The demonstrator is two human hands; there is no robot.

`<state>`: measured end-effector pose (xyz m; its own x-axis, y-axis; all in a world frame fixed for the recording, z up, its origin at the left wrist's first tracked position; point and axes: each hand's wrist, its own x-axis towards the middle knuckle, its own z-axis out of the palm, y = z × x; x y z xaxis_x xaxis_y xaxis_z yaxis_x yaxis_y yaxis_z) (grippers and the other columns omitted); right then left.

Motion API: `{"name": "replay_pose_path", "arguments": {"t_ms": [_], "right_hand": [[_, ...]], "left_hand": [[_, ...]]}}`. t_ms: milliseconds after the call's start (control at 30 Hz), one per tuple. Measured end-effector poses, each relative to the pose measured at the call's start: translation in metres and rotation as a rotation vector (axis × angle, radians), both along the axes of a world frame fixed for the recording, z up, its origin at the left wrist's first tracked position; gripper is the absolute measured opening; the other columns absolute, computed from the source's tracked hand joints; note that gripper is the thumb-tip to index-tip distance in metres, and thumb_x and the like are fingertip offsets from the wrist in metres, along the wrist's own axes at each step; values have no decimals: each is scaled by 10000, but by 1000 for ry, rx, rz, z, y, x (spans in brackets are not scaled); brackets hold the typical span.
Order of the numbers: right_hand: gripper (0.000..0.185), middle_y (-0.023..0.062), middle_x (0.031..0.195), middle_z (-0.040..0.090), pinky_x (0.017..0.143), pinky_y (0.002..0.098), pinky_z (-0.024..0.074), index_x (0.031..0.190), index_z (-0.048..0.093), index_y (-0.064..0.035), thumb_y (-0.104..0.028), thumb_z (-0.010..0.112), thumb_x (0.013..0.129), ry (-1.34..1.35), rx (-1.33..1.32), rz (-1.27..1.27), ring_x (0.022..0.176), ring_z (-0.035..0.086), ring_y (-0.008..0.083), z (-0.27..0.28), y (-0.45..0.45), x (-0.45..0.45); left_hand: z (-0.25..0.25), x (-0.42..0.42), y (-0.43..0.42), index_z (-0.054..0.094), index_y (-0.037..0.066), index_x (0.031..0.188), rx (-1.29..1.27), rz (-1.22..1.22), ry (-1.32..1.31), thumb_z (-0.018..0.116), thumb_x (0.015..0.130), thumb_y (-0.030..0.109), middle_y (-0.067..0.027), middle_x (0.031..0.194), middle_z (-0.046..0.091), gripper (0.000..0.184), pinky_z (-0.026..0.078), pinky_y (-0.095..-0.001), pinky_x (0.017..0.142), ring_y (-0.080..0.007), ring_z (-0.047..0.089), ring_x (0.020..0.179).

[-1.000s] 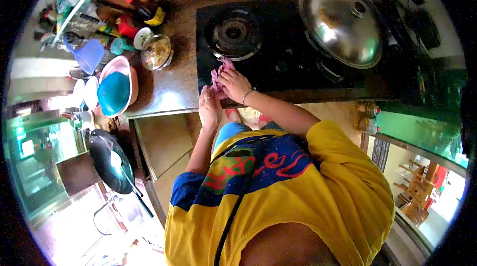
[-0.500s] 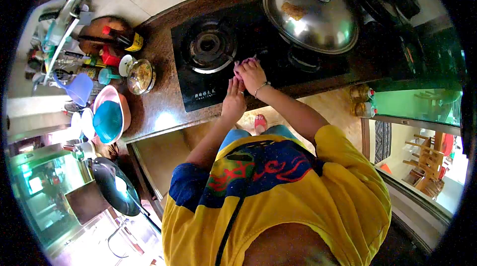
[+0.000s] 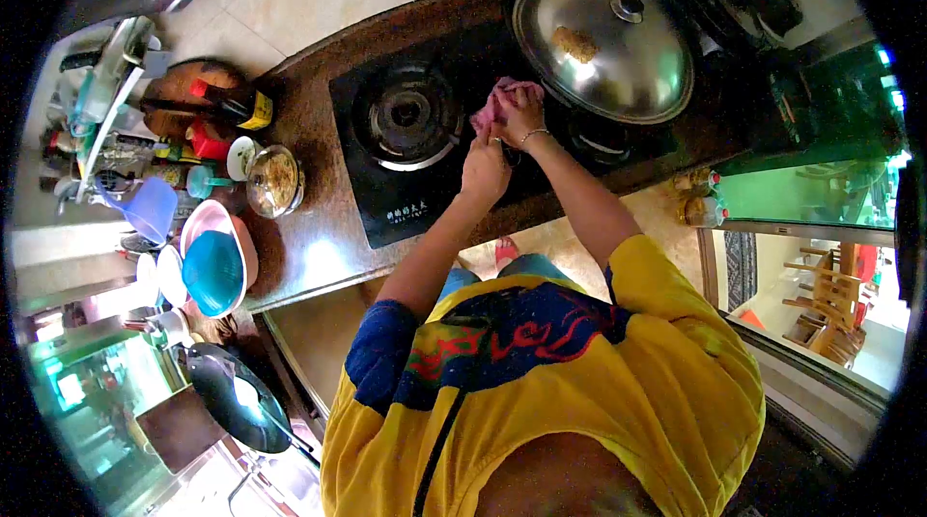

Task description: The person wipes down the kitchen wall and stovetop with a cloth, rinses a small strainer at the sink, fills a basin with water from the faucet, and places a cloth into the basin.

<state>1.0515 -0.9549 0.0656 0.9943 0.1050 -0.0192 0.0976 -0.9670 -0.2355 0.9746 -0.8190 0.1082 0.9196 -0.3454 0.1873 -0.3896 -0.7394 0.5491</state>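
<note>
My right hand is closed on a crumpled pink cloth, pressed to the black glass gas stove between its two burners. Just nearer to me, my left hand has its fingers curled in, close to the cloth's lower edge. What those fingers hold, if anything, is hidden. Left of the hands lies the bare burner. To the right, a wok covered by a domed steel lid sits on the other burner.
On the left counter stand a glass bowl of food, a pink basin, a teal basin and a dark bottle. A black pan is at lower left. Oil bottles stand right, near a sliding glass door.
Both hands and the cloth have moved away from me and rightward over the stove, nearer the wok. My left fingers, stretched out before, are now curled. The view has shifted slightly.
</note>
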Motion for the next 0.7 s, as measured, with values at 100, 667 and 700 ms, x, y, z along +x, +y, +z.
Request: {"name": "replay_pose_path", "arguments": {"t_ms": [100,667,700], "right_hand": [[929,158,1491,85,1077,557,97,1432,126,-352,-492,672,694,149,-45,-131,1351,68,432,-1,14,4],[865,141,1487,146,1069,559,16,1448,101,-259,-627,508,780,11,71,-410,1362,49,404,-21,63,146],[862,144,1486,145,1065,568,23,1448,104,-261,-626,509,780,-6,75,-420,1361,50,403,-23,63,155]], "left_hand": [[26,8,7,426,-43,1230,-35,-50,28,512,718,2,-260,1195,492,521,422,-427,932,-406,489,1074],[64,73,40,547,-61,1082,-310,-61,-37,509,790,-10,-258,1116,551,299,469,-413,857,-394,551,1005],[66,73,43,547,-61,1082,-311,-68,-39,509,790,-10,-258,1116,551,299,469,-413,857,-394,551,1005]]}}
